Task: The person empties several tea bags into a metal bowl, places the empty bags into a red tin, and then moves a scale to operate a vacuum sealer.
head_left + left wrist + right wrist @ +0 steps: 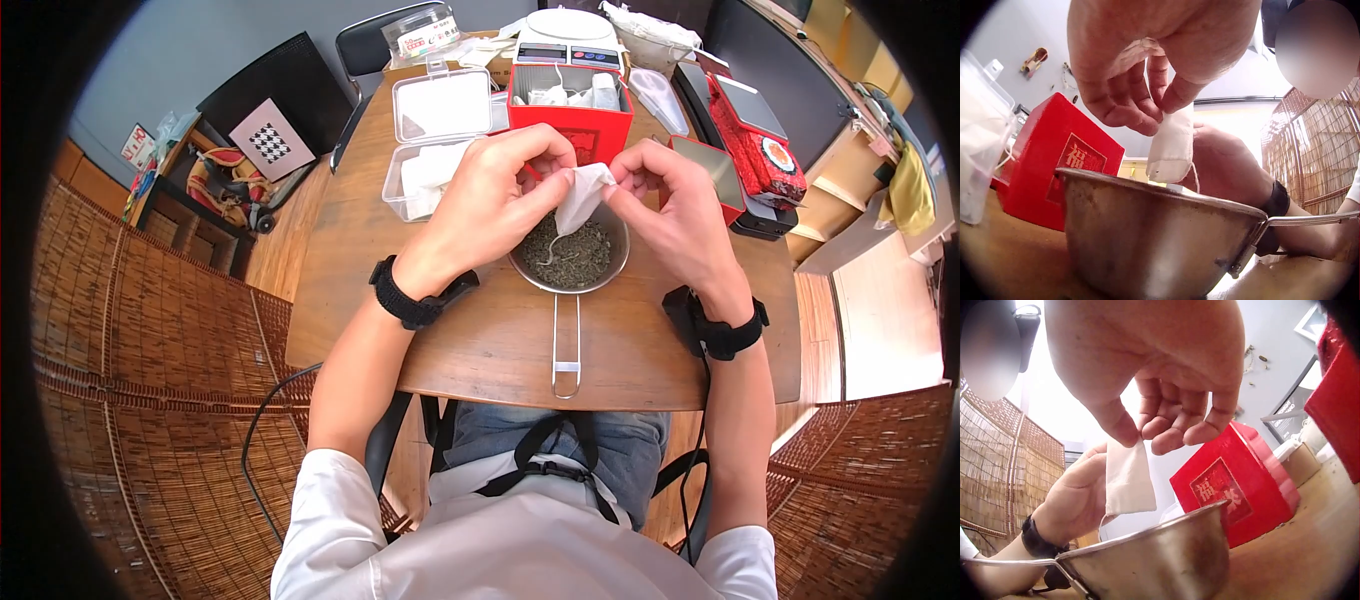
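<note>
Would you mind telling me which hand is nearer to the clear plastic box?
The left hand: it is just right of the plastic box, pinching the tea bag. The right hand is beyond the bag.

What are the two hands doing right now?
Left hand: pinches the tea bag above the metal cup.
Right hand: pinches the same tea bag at its other top edge.

Bare wooden tabletop (480, 350) lies open on the near side, split only by the long handle of the round steel pan (567, 340). Beyond the pan, passage is blocked: an open red square tin (570, 125) stands just behind its rim, a clear plastic hinged box (435, 150) to its left, a red tin lid (715, 175) to its right.
</note>
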### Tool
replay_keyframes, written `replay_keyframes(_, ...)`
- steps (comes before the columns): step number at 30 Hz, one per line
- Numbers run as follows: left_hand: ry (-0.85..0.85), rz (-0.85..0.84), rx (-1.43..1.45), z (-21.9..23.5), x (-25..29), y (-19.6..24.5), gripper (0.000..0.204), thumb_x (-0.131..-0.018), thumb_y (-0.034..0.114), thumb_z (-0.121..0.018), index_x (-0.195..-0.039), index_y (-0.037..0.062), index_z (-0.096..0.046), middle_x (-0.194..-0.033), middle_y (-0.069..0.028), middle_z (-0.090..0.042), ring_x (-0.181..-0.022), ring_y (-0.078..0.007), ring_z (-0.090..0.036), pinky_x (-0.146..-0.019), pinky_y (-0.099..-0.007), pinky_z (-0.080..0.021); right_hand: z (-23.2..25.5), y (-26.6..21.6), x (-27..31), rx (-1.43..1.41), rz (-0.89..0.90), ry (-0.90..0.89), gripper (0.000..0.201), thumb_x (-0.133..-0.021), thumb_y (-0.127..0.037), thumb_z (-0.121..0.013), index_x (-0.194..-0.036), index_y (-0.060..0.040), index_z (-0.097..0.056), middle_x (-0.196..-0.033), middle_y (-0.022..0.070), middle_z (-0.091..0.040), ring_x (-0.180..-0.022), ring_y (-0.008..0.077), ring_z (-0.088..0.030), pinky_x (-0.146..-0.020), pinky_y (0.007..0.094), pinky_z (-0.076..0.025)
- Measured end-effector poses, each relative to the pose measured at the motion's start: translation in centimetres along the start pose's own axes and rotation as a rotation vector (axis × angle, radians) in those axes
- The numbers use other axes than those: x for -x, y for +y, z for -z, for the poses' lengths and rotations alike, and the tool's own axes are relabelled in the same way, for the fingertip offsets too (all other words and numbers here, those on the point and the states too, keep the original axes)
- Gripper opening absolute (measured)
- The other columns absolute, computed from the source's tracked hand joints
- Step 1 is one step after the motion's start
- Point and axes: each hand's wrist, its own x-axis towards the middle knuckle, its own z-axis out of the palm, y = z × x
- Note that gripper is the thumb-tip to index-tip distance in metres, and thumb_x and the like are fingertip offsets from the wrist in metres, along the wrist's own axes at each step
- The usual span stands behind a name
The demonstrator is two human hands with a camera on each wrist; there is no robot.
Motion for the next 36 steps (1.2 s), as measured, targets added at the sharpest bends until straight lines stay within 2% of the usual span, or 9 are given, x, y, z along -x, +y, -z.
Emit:
replay_keyframes(9,-0.012,-0.007,0.022,-0.8,0.1,-0.1,0.014,-0.091,0.006,-0.066,-0.104,0.0001,-0.065,-0.088,-0.0013,-0.065,-0.079,-0.0075,-0.059,-0.068,-0.0243,-0.048,-0.2,0.3,0.1,-0.032,-0.031,0.017,0.01,-0.082,-0.006,-0.071,-0.088,0.0004,-0.066,-0.075,0.0023,-0.064,-0.068,0.0084,-0.059,-0.064,0.0244,-0.049)
replay_keyframes(11,-0.006,-0.056,0.007,-1.1,0.2,0.0,0.017,-0.087,0.009,-0.069,-0.1,-0.001,-0.064,-0.08,-0.0072,-0.064,-0.069,-0.0142,-0.06,-0.061,-0.0295,-0.05,-0.2,0.4,0.1,-0.022,-0.014,0.017,0.01,-0.082,-0.006,-0.071,-0.088,0.0003,-0.066,-0.074,0.0022,-0.063,-0.068,0.0081,-0.058,-0.063,0.0243,-0.049)
replay_keyframes(14,-0.074,0.039,-0.064,-0.8,0.1,0.7,0.017,-0.086,0.008,-0.069,-0.098,-0.0016,-0.065,-0.077,-0.0079,-0.062,-0.066,-0.0161,-0.059,-0.059,-0.0313,-0.049,0.0,0.4,0.1,-0.022,-0.014,0.015,0.01,-0.082,-0.005,-0.07,-0.088,0.0003,-0.065,-0.075,0.0021,-0.063,-0.067,0.0083,-0.058,-0.063,0.0244,-0.049)
replay_keyframes(18,-0.012,-0.041,-0.112,-1.0,0.1,0.0,0.013,-0.085,0.007,-0.069,-0.091,-0.0032,-0.065,-0.075,-0.0121,-0.061,-0.065,-0.0221,-0.06,-0.06,-0.0348,-0.049,-0.1,-0.1,0.2,-0.031,0.013,0.041,0.009,-0.082,-0.004,-0.07,-0.088,0.0006,-0.065,-0.075,0.0023,-0.063,-0.065,0.0084,-0.057,-0.061,0.0242,-0.048)
replay_keyframes(20,-0.008,-0.083,-0.134,-1.1,0.1,-0.2,0.012,-0.088,0.006,-0.068,-0.095,-0.0024,-0.064,-0.076,-0.0074,-0.062,-0.066,-0.0145,-0.059,-0.059,-0.029,-0.048,0.0,-0.2,0.2,-0.018,0.027,0.052,0.009,-0.082,-0.004,-0.07,-0.088,0.0006,-0.065,-0.076,0.0023,-0.063,-0.065,0.0084,-0.057,-0.061,0.0242,-0.048)
replay_keyframes(26,0.009,-0.132,-0.22,0.4,-0.3,-0.6,0.014,-0.091,0.006,-0.068,-0.101,-0.0028,-0.064,-0.092,-0.0107,-0.064,-0.078,-0.0168,-0.062,-0.068,-0.0294,-0.05,-0.2,-0.1,0.2,-0.069,-0.01,0.095,0.009,-0.085,-0.003,-0.069,-0.091,0.0008,-0.063,-0.075,0.0019,-0.062,-0.065,0.0078,-0.055,-0.06,0.0242,-0.047)
replay_keyframes(32,0.165,0.062,-0.241,5.6,-0.4,-1.2,0.014,-0.092,0.009,-0.069,-0.101,-0.0022,-0.067,-0.079,-0.0065,-0.068,-0.072,-0.0115,-0.064,-0.065,-0.0286,-0.052,0.3,-0.4,0.2,-0.069,0.055,0.116,0.01,-0.087,-0.005,-0.068,-0.092,0.0018,-0.061,-0.073,0.003,-0.061,-0.063,0.0099,-0.055,-0.059,0.0258,-0.048)
replay_keyframes(34,0.191,0.082,-0.357,6.8,-0.4,-1.1,0.009,-0.095,0.006,-0.067,-0.099,-0.0027,-0.066,-0.086,0.0002,-0.067,-0.077,-0.0043,-0.059,-0.066,-0.0222,-0.048,0.5,-0.5,0.2,-0.094,0.057,0.141,0.01,-0.087,-0.005,-0.068,-0.091,0.0021,-0.062,-0.071,0.0044,-0.061,-0.062,0.0119,-0.055,-0.058,0.0273,-0.048)
replay_keyframes(36,0.18,0.085,-0.418,7.7,-0.4,-0.9,0.012,-0.091,0.004,-0.069,-0.1,-0.0033,-0.066,-0.084,-0.0033,-0.068,-0.074,-0.0093,-0.061,-0.066,-0.0248,-0.049,0.7,-0.6,0.2,-0.098,0.045,0.127,0.01,-0.087,-0.006,-0.068,-0.09,0.0023,-0.062,-0.071,0.006,-0.061,-0.061,0.0143,-0.057,-0.058,0.0296,-0.049)
